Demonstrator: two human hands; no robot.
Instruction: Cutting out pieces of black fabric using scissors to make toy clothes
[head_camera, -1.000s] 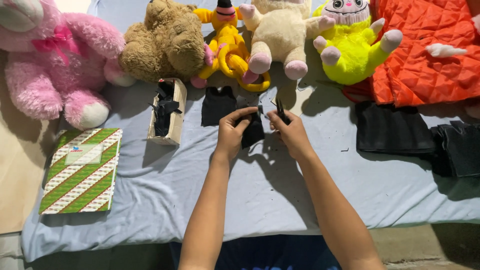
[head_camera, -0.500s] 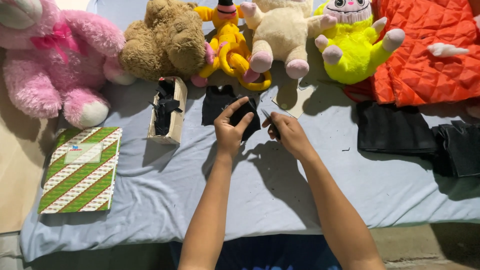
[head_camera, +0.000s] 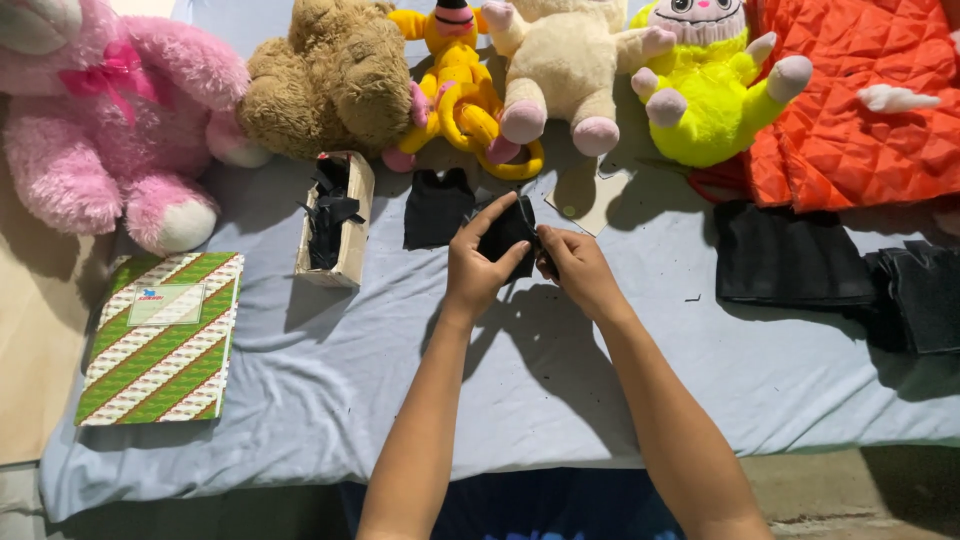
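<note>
I see both hands meeting on a small black cloth piece (head_camera: 503, 232) over the blue sheet (head_camera: 300, 380): left hand (head_camera: 478, 268) fingers pinching it, right hand (head_camera: 578, 268) gripping its edge

A flat green-and-white striped box (head_camera: 160, 338) lies at the bed's left edge; an open tan carton (head_camera: 338, 218) lies beside it toward the middle.

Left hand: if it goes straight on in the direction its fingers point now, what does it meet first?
Past the black cloth piece held by the left hand, probably the cream plush toy, likely its pink foot; depth is unclear.
</note>
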